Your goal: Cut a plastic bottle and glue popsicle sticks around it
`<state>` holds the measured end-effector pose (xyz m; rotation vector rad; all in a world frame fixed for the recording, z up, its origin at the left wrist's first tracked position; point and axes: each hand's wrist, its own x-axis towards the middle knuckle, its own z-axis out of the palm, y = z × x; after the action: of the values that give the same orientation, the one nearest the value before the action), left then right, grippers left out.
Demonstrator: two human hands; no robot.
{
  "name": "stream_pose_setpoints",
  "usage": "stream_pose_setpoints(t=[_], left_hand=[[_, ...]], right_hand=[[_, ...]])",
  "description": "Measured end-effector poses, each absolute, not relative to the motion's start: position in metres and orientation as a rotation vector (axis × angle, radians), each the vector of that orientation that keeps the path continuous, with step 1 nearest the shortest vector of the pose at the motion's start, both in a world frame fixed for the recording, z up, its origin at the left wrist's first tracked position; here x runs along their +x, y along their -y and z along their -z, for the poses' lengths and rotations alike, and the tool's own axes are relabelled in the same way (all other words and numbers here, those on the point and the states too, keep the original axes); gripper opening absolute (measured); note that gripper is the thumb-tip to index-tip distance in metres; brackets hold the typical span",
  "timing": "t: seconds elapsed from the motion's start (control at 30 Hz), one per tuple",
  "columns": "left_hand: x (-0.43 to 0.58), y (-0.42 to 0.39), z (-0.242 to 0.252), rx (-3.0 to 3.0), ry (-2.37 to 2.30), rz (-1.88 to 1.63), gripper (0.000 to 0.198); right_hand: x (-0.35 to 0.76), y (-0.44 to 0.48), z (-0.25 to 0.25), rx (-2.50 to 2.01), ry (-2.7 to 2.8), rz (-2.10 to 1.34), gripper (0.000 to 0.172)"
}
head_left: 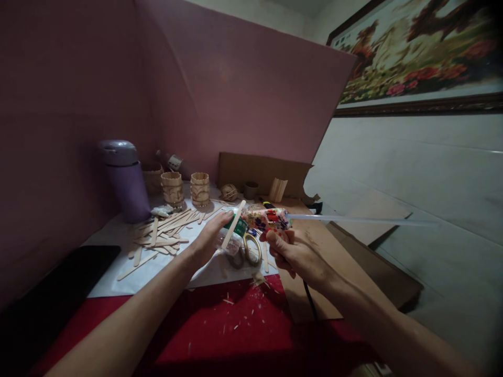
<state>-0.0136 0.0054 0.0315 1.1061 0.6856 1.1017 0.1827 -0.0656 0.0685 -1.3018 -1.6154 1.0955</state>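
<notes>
My right hand [288,251] is closed round the handle of a flower-patterned glue gun [271,217]. A long translucent glue stick [346,217] juts from its back end toward the right. The gun's front end points left, at a wooden craft stick [237,222]; whether they touch I cannot tell. My left hand [210,235] grips a clear plastic bottle [230,245] with a green label, and the craft stick lies slanted against the bottle's side. The left fingertips are mostly hidden behind the bottle. Just below the gun lie scissors [251,248] with gold-coloured handles.
Loose craft sticks [165,230] are heaped on white paper [129,285] at left, beside a purple flask [128,183]. Behind stand stick-covered cups [200,189], a twine ball [228,192] and a curved stick panel [278,189]. Cardboard [326,267] lies at right; scraps dot the red cloth [220,335].
</notes>
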Motion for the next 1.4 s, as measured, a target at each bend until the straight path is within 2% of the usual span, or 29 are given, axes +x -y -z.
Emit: stream_pose_setpoints(t=[0.33, 0.67, 1.4], left_hand=[[-0.0131, -0.0056, -0.0309, 1.112, -0.671, -1.120, 0.038], [-0.0135, -0.0051, -0.0308, 1.097, -0.690, -1.092, 0.043], [-0.0126, -0.0046, -0.0324, 1.144, -0.700, -1.102, 0.037]], right_hand=[[0.1757, 0.0680, -0.0765, -1.251, 1.502, -1.205, 0.064], [0.1794, 0.0650, -0.0722, -1.248, 1.532, -1.197, 0.063], [0.1804, 0.0659, -0.0742, -1.265, 1.524, -1.147, 0.062]])
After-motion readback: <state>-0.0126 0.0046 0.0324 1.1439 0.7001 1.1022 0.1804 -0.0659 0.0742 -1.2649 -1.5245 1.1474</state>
